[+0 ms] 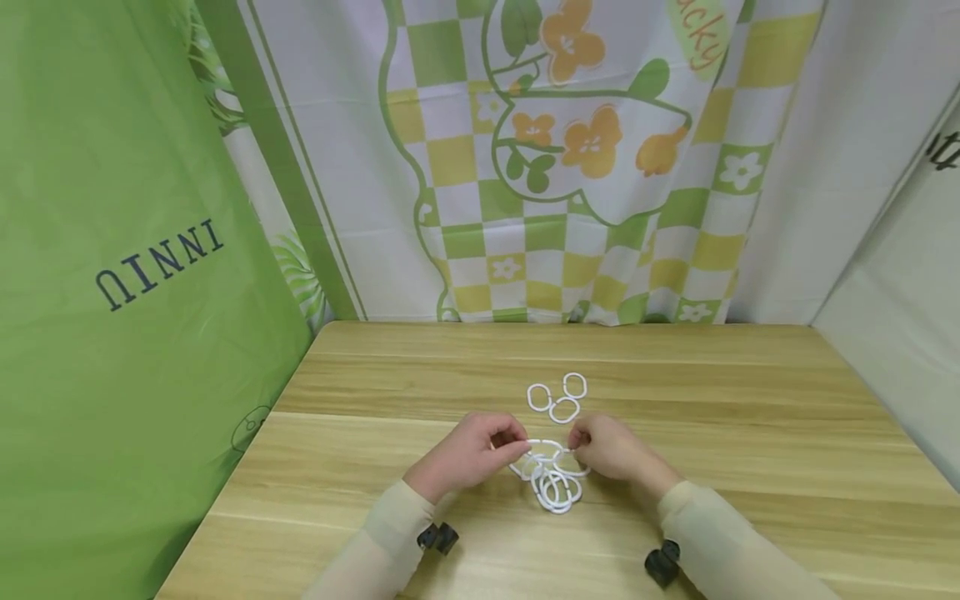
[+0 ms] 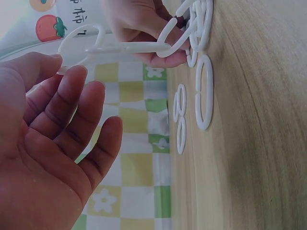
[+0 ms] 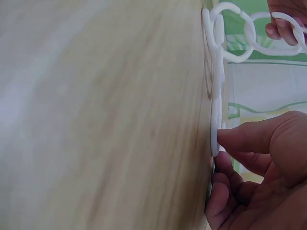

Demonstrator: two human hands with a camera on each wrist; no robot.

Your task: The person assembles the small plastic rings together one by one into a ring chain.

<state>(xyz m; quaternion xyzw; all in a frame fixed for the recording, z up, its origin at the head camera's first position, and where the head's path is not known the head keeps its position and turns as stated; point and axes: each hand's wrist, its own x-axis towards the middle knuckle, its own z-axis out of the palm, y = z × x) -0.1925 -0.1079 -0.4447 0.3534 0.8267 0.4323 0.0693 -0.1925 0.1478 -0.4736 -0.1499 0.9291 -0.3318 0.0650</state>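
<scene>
Head view: high, from the person's own position, facing forward and down over the wooden table [image 1: 750, 433] toward the far curtain backdrop [image 1: 570, 167] — mid-distance, whole tabletop in frame.

Left wrist view: very close, low beside the left hand [image 2: 53, 143], rolled sideways so the table stands along the right edge; faces across to the right hand [image 2: 139, 28].

Right wrist view: close, low, also rolled; table fills the left of frame, right hand [image 3: 259, 177] near.

Shared by all three — the white plastic rings [image 1: 553, 475] [image 2: 204, 91] [image 3: 218, 96] and the tabletop.

white rings [image 1: 556, 398], pale wood-grain table [image 1: 750, 433], green-yellow checked curtain [image 1: 570, 250]
</scene>
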